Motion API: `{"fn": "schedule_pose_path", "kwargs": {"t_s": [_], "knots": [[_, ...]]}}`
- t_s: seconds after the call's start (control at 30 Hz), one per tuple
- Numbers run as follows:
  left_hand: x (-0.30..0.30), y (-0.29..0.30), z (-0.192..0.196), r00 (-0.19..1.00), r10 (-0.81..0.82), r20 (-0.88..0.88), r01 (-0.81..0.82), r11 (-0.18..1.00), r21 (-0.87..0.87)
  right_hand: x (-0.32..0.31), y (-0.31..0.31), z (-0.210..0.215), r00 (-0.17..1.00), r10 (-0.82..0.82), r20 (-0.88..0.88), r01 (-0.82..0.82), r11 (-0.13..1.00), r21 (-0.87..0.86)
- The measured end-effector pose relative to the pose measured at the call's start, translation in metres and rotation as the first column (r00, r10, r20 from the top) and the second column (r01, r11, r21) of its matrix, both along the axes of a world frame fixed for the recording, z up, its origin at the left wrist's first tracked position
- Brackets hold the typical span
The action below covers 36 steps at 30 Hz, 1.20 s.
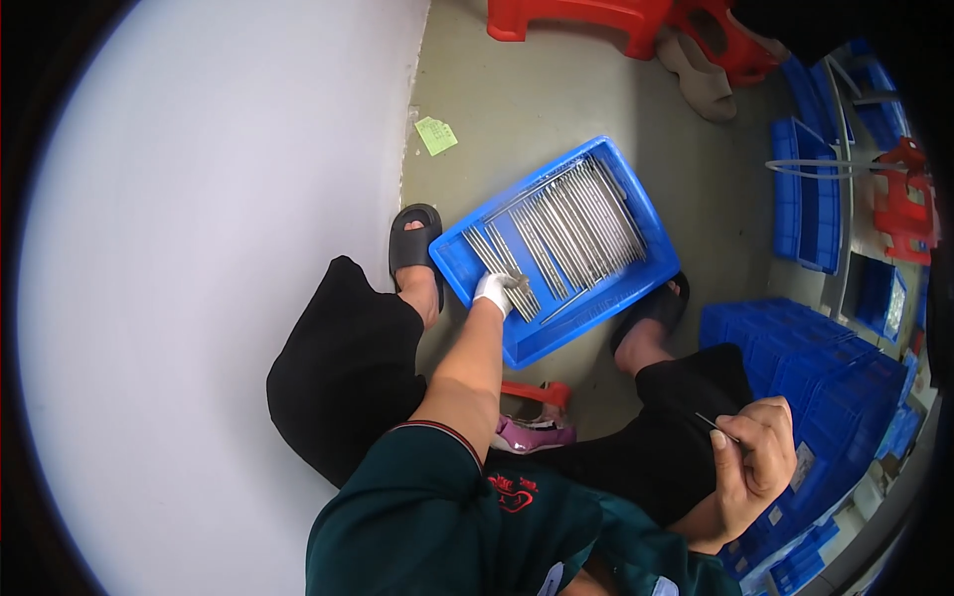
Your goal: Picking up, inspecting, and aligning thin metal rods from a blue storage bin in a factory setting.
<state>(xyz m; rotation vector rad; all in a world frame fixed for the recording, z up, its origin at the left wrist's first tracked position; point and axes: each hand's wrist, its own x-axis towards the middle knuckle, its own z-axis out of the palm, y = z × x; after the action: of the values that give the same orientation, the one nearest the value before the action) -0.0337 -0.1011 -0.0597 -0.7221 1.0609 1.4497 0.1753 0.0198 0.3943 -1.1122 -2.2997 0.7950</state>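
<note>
A blue plastic tray (527, 350) sits on the floor between my feet, with several thin metal rods (586, 219) laid side by side in it. My left hand (500, 290), in a white glove with greyish fingertips, reaches into its near left part. Its fingers curl over the lower ends of a smaller group of metal rods (485, 245). Out to the right, above my knee, my bare right hand (757, 455) is closed. A thin dark pin-like piece (708, 422) sticks out between its thumb and fingers; its other end is hidden.
White wall (219, 199) rises along the left. Stacked blue crates (785, 348) stand at the right, below shelves with blue bins (807, 199). Red stools (581, 20) and a beige shoe (696, 79) lie ahead. A green paper slip (435, 135) is on the floor; a pink shoe (534, 435) is beneath me.
</note>
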Motion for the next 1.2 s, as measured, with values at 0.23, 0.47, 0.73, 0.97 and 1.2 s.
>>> {"fn": "schedule_pose_path", "kwargs": {"t_s": [0.23,0.47,0.73,0.97,1.2], "knots": [[-0.016,0.001,0.003,0.99,0.091,0.109,-0.088,0.996,-0.028,-0.002,0.0,-0.004,0.999,-0.002,0.036,0.002,1.0,0.01],[-0.024,-0.002,0.003,0.967,0.108,0.229,-0.124,0.991,0.058,-0.007,-0.001,-0.003,0.999,0.023,0.045,-0.024,0.999,0.033],[-0.006,0.023,0.047,0.956,-0.02,0.292,-0.098,0.919,0.382,-0.005,0.001,-0.003,0.995,0.095,0.008,-0.096,0.993,0.067],[0.01,0.072,0.182,0.983,-0.156,0.098,0.026,0.644,0.765,0.003,0.001,-0.011,0.994,0.077,-0.073,-0.065,0.986,0.155],[0.004,0.076,0.307,0.984,-0.169,0.051,0.062,0.603,0.796,0.001,0.0,-0.021,0.972,-0.06,-0.227,0.072,0.996,0.047]]}}
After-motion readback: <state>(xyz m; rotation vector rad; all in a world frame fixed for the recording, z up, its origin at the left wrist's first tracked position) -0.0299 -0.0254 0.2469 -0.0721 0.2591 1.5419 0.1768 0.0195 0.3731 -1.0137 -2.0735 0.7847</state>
